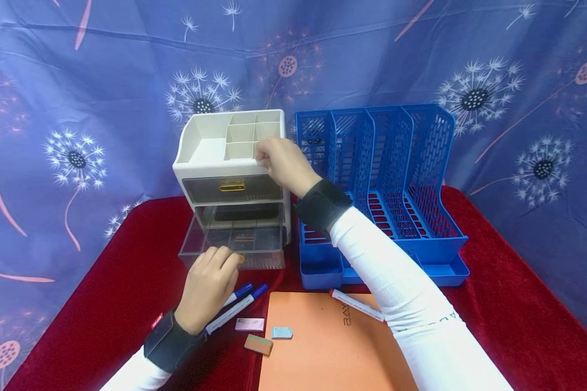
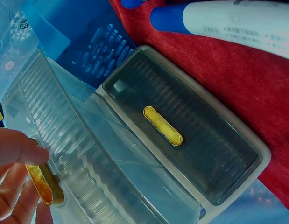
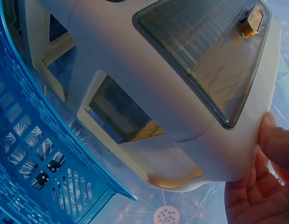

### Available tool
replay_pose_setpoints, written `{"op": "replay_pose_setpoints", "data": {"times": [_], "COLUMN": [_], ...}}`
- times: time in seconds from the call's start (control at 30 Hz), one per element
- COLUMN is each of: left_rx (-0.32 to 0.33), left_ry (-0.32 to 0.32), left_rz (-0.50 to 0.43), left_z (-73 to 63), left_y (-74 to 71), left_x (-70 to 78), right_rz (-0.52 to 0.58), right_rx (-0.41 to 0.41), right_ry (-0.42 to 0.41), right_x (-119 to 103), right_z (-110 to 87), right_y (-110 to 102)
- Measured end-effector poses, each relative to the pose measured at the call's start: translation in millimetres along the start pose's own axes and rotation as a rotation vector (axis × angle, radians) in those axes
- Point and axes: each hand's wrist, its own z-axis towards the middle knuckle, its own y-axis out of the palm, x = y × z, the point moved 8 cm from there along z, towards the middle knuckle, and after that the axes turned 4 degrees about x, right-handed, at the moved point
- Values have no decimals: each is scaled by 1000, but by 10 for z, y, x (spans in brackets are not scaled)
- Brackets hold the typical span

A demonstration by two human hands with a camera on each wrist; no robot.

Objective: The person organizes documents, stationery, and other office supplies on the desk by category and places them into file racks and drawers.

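- The person's left hand (image 1: 207, 288) pinches the small gold oval handle (image 2: 41, 184) at its 2 o'clock, thumb over it and fingers beneath.
- That handle is on the front of a clear grey plastic drawer (image 1: 267, 261), the lower one, which juts out at 6 o'clock of its white plastic desktop organizer (image 1: 205, 170); the dark translucent upper drawer (image 1: 200, 190) sits flush.
- At the left hand's 4 o'clock lie two white markers with blue caps (image 1: 232, 316) and a pale pink block eraser (image 1: 249, 325); just beyond is a brown-and-green block eraser (image 1: 258, 345).
- A light blue block eraser (image 1: 281, 333) rests on a flat orange board (image 1: 323, 353), at the organizer's 5 o'clock.
- The right hand (image 1: 286, 163), at the organizer's 3 o'clock, holds its upper front corner, thumb against the outside; the fingers seem to curl over the rim, though the views partly hide them.
- A white marker with a red cap (image 1: 358, 306) lies on the board, at 7 o'clock of a blue slotted plastic file rack (image 1: 386, 247).
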Motion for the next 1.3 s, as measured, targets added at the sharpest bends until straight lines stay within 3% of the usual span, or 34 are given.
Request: {"op": "replay_pose_setpoints", "data": {"times": [0.77,1.07,1.3], "left_rx": [-20,14,-79], "left_ry": [5,67,126], "left_rz": [-28,-77,-115], "left_z": [3,-7,-39], "left_y": [-36,-67,2], "left_x": [20,122,231], "right_rz": [7,0,8], "right_rx": [-6,-13,5], "right_ry": [5,6,-3], "right_x": [38,36,32], "right_z": [37,36,30], "right_y": [-5,3,-2]}}
